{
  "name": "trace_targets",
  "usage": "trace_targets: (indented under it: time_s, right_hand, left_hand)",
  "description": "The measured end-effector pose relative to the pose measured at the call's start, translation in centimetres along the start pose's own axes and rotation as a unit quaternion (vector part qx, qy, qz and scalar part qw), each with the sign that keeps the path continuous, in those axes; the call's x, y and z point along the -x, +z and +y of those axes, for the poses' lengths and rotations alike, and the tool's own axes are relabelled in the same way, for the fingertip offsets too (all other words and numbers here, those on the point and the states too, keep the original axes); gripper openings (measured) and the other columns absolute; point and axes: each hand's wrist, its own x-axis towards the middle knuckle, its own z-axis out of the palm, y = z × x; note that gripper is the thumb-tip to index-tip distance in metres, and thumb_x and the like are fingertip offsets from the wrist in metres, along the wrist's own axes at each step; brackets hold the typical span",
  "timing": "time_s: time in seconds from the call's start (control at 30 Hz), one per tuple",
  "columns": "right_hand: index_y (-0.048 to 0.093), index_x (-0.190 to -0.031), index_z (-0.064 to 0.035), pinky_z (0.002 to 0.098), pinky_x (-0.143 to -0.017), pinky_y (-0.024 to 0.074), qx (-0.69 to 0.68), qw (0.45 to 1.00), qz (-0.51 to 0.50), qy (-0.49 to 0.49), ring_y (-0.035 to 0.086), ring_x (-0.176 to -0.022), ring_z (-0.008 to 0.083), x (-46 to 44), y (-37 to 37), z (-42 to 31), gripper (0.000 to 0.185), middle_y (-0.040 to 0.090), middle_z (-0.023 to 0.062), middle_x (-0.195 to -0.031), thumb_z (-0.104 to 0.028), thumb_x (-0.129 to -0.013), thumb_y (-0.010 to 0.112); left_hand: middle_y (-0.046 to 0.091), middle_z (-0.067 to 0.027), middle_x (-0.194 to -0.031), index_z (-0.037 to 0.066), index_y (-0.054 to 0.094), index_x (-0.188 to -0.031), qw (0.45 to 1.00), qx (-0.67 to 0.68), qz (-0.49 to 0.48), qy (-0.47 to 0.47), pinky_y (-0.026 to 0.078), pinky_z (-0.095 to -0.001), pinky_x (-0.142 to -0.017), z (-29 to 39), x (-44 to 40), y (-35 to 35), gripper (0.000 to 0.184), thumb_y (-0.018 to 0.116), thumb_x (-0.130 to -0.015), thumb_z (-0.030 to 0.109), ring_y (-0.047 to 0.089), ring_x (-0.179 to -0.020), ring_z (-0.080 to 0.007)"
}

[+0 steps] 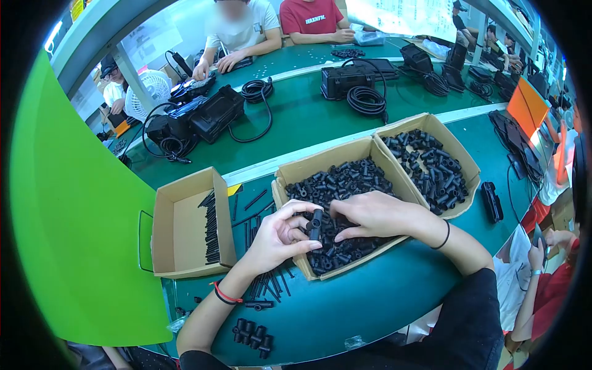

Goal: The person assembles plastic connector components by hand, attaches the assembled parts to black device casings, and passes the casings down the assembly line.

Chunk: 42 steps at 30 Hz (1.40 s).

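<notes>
Between the thumb and fingers of my left hand [285,237] is a black tubular part [316,225], held upright over the near left edge of the middle cardboard box [345,268]. That box is filled with small black fittings [345,179]. My right hand [367,216] is over the same box, its fingers curled down toward the fittings; whether they pinch one is hidden. Thin black rods [268,283] lie on the green table below my left wrist. Nearer me are a single black fitting [259,304] and a small group of black fittings [251,337].
A box with black rods [179,246] stands left, beside a green panel [86,203]. Another box of black parts [472,179] adjoins on the right. Black cases [216,114] and coiled cables [367,100] lie beyond. Co-workers sit across the table and at right.
</notes>
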Motion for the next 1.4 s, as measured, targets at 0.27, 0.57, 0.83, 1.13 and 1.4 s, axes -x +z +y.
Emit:
trace_targets:
  time_s: [0.27, 0.57, 0.83, 1.13, 1.4]
  right_hand:
    - [0.051, -0.088, -0.0011, 0.0424, -0.061, 0.0531, 0.081, 0.995, 0.055, -0.009, 0.066, -0.074, 0.0331, 0.0, 1.2, 0.1, 0.027, 0.063, 0.0139, -0.075, -0.025, -0.090, 0.064]
    - [0.058, -0.091, -0.0040, 0.0396, -0.060, 0.0548, 0.107, 0.991, 0.068, -0.053, 0.067, -0.075, 0.0291, 0.1, 1.1, -0.1, 0.025, 0.064, 0.0109, -0.076, -0.028, -0.090, 0.063]
    - [0.058, -0.087, -0.0047, 0.0385, -0.061, 0.0553, 0.143, 0.985, 0.041, -0.089, 0.067, -0.077, 0.0282, -0.3, 0.9, -0.4, 0.024, 0.066, 0.0096, -0.077, -0.028, -0.087, 0.065]
    - [0.057, -0.085, -0.0041, 0.0395, -0.063, 0.0552, 0.129, 0.988, 0.035, -0.077, 0.067, -0.082, 0.0277, -0.2, 0.9, -0.5, 0.022, 0.065, 0.0100, -0.078, -0.024, -0.086, 0.065]
    - [0.054, -0.083, -0.0043, 0.0394, -0.063, 0.0534, 0.124, 0.986, 0.060, -0.099, 0.064, -0.074, 0.0274, -0.3, 1.4, -0.2, 0.024, 0.060, 0.0092, -0.076, -0.025, -0.086, 0.066]
  left_hand:
    - [0.045, -0.0078, -0.124, -0.007, 0.048, -0.129, 1.000, 0.022, 0.001, -0.004, 0.056, -0.0217, -0.083, -0.1, 0.1, -0.1, 0.055, 0.069, -0.079, -0.012, 0.058, -0.100, -0.0120]
    - [0.044, -0.0074, -0.122, -0.005, 0.048, -0.128, 1.000, 0.018, 0.011, -0.001, 0.056, -0.0208, -0.080, 0.0, 0.1, 0.2, 0.054, 0.070, -0.079, -0.013, 0.058, -0.100, -0.0120]
    - [0.048, -0.0075, -0.120, -0.005, 0.047, -0.130, 0.998, 0.046, 0.041, -0.002, 0.056, -0.0213, -0.080, -0.4, 0.2, 0.3, 0.054, 0.069, -0.081, -0.011, 0.059, -0.098, -0.0110]
    - [0.051, -0.0076, -0.117, -0.004, 0.046, -0.131, 0.999, 0.007, 0.037, 0.012, 0.055, -0.0197, -0.077, -0.3, 0.3, 0.6, 0.055, 0.069, -0.081, -0.010, 0.059, -0.096, -0.0101]
    - [0.050, -0.0083, -0.118, -0.003, 0.047, -0.130, 0.998, 0.022, 0.049, 0.019, 0.055, -0.0194, -0.077, -0.7, 0.3, 0.6, 0.053, 0.068, -0.082, -0.011, 0.059, -0.095, -0.0098]
